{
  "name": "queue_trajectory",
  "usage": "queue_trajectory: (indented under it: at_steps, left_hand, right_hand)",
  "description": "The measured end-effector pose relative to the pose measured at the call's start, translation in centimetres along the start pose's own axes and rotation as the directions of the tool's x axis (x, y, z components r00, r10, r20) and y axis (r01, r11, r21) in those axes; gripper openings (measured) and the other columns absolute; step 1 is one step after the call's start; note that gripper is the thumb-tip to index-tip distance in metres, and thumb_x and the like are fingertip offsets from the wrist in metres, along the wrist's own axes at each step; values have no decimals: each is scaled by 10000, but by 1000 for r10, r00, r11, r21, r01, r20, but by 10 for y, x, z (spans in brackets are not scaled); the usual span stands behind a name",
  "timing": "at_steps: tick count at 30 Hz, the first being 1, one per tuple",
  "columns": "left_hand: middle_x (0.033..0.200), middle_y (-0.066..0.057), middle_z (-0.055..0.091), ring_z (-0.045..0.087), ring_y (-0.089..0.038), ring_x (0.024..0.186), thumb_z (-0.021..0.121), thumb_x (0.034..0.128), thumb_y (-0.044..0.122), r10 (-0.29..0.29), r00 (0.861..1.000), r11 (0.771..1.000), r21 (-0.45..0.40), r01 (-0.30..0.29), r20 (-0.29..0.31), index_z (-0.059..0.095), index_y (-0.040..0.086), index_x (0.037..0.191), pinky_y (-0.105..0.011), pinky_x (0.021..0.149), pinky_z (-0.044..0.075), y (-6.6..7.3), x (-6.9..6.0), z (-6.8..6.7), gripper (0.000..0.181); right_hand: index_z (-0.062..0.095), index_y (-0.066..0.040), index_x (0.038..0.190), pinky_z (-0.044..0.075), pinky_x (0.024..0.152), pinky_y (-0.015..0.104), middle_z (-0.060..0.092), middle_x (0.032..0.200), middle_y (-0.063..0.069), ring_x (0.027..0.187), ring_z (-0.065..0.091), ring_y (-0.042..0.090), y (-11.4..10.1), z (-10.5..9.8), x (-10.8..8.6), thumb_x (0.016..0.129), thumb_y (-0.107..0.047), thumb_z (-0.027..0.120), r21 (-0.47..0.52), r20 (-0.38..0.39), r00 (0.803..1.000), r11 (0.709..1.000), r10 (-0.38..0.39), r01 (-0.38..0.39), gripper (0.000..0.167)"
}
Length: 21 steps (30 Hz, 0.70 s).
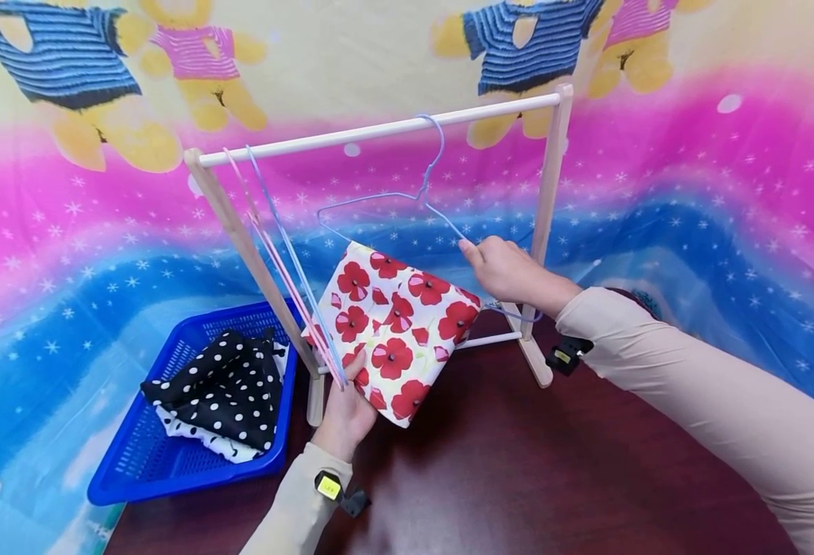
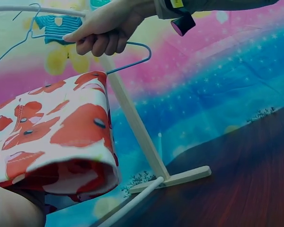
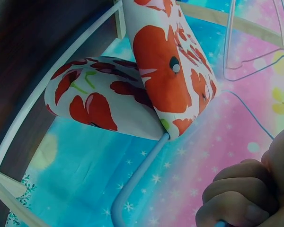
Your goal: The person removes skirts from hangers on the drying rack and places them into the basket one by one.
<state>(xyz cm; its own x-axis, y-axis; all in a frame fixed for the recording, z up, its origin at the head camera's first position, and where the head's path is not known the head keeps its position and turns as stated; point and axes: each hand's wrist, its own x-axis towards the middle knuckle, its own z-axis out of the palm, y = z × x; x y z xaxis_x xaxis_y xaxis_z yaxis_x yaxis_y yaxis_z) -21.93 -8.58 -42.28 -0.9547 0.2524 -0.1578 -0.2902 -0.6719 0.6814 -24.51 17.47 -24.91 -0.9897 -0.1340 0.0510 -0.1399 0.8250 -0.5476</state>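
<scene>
A white cloth with red flowers (image 1: 396,324) is draped over the lower bar of a blue wire hanger (image 1: 424,190). The hanger's hook rests on the white rail (image 1: 379,133) of a small clothes rack. My right hand (image 1: 507,270) grips the right shoulder of the hanger, its fingers curled round the wire in the left wrist view. My left hand (image 1: 348,412) pinches the cloth at its lower left, thumb in front; its other fingers are mostly hidden. In the right wrist view, the cloth (image 3: 163,61) hangs in two parts from the hanger's bar.
Pink and blue hangers (image 1: 289,270) hang at the rail's left end, close to my left hand. A blue basket (image 1: 119,489) at the left holds black and white dotted cloths (image 1: 230,385). The rack's wooden post (image 1: 549,177) and foot stand at the right on the dark table (image 1: 490,462).
</scene>
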Motion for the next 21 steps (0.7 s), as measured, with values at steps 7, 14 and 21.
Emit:
queue_trajectory:
  at_steps: [7, 14, 21]
  left_hand:
    - [1272, 128, 627, 608, -44, 1188, 464, 1081, 278, 12, 1000, 999, 33, -12, -7, 269, 278, 1519, -230, 997, 519, 0, -5, -4, 479]
    - [1296, 119, 611, 601, -53, 1208, 445, 1086, 291, 34, 999, 998, 55, -34, 4, 262, 293, 1516, -237, 1007, 521, 0, -7, -6, 467]
    - [1316, 109, 577, 596, -45, 1192, 384, 1101, 255, 65, 998, 994, 91, -64, -2, 174, 230, 1583, -216, 1012, 502, -1, -9, -7, 527]
  right_hand:
    - [406, -131, 673, 320, 469, 253, 323, 530, -24, 450, 356, 136, 1, -3, 0, 1109, -429, 262, 36, 23, 1000, 999, -16, 15, 548]
    - [387, -129, 663, 336, 499, 268, 316, 527, -27, 460, 337, 130, 2, -6, 1, 1115, -411, 233, 34, 49, 999, 999, -23, 21, 555]
    - [388, -128, 670, 317, 490, 266, 305, 525, -33, 452, 314, 124, 2, -7, 1, 1115, -412, 228, 48, 65, 998, 999, -19, 16, 552]
